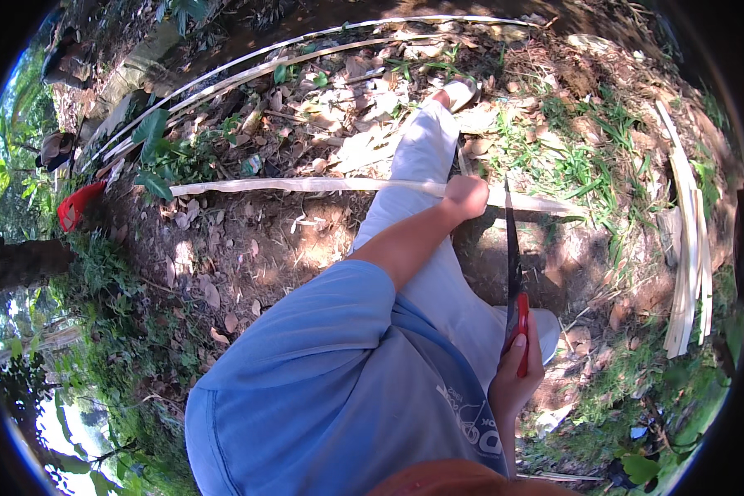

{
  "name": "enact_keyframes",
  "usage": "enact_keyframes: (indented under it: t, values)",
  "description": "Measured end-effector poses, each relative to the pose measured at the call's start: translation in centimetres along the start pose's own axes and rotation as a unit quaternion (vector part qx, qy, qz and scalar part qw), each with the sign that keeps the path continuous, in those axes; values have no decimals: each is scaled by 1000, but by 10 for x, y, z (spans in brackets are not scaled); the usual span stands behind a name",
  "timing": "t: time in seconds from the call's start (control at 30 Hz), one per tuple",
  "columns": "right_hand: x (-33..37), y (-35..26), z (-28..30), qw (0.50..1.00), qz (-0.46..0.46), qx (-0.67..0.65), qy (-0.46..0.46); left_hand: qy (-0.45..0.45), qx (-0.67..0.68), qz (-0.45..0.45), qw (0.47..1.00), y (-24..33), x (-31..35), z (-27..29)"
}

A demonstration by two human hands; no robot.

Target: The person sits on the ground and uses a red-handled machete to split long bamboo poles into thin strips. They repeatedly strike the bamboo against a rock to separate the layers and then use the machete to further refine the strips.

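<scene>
My left hand (467, 197) is closed in a fist around a long pale strip of wood (289, 185), which runs nearly level across the view and over my leg. In my right hand (519, 364), lower and nearer my body, is a long knife (513, 256) gripped by its red handle. Its dark blade points away from me, and the tip end overlaps the strip just right of my left fist. Whether blade and strip touch I cannot tell.
More pale strips (686, 248) lie in a bundle at the right, and others (248, 73) curve across the far ground. A red object (78, 207) rests at the far left, near a dark trunk (21, 266). Dry leaves, grass and bare soil cover the ground.
</scene>
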State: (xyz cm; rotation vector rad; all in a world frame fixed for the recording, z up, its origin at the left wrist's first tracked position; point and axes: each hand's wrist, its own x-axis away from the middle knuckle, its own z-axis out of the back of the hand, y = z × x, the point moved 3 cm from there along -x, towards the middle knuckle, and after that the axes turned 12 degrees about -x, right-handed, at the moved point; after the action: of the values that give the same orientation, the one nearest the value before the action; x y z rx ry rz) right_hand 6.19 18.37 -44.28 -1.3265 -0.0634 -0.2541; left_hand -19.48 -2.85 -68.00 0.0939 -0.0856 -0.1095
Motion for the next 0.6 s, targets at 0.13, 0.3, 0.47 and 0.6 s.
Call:
enact_keyframes:
  t: [0.13,0.3,0.47,0.6]
  values:
    - [-63,7,-39,999,10,27,14,32,-21,20,999,7,7,4]
    - [-172,37,-113,997,72,9,8,2,26,33,999,0,15,5]
    - [-248,98,-132,972,215,-89,28,-24,50,-32,998,6,-7,11]
    - [-147,66,-114,995,99,22,-1,-69,68,19,995,-19,-7,0]
